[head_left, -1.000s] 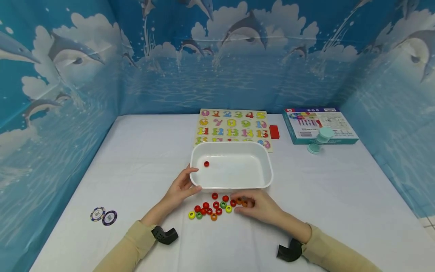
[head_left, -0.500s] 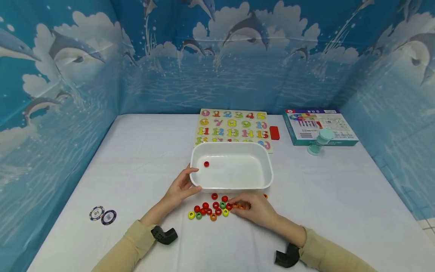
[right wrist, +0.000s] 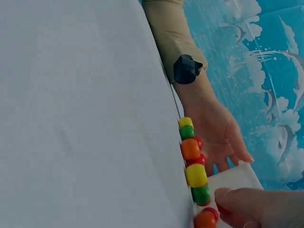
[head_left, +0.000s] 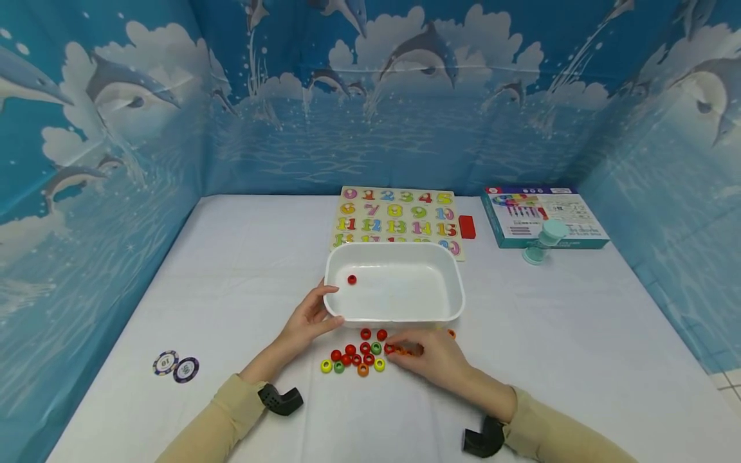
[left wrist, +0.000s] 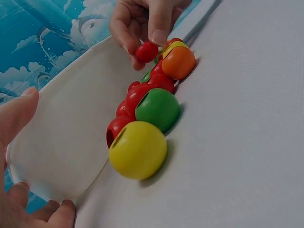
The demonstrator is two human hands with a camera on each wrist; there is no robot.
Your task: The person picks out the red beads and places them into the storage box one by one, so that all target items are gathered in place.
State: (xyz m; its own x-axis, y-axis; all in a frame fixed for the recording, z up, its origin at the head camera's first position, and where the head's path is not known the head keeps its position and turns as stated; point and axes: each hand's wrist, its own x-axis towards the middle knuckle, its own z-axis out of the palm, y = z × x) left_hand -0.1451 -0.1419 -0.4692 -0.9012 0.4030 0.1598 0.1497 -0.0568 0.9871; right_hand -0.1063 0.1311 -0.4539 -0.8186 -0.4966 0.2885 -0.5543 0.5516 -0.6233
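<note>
In the head view my left hand (head_left: 309,325) grips the left end of a white tray (head_left: 405,286), thumb and fingertips at its rim. Inside the tray lies one red bead (head_left: 352,280). Several red, green, yellow and orange beads lie on the cloth along the tray's near side, among them a yellow bead (left wrist: 138,151) and a green bead (left wrist: 158,110) closest to the left wrist camera. My right hand (head_left: 435,355) is low at the right of this group. Its thumb and finger pinch a red bead (left wrist: 147,52); orange beads (head_left: 412,350) show partly beneath the palm.
Behind the tray lies a number board (head_left: 396,212) with a red block (head_left: 467,227) beside it. A flat box (head_left: 544,215) and a mint-green object (head_left: 546,241) stand at the back right. Two poker chips (head_left: 176,366) lie at the left. An orange bead (head_left: 451,334) sits beyond the right hand.
My right hand has moved left into the beads, and a few beads near its fingertips have shifted left. An orange bead has come into view behind it. The left hand and tray have stayed put.
</note>
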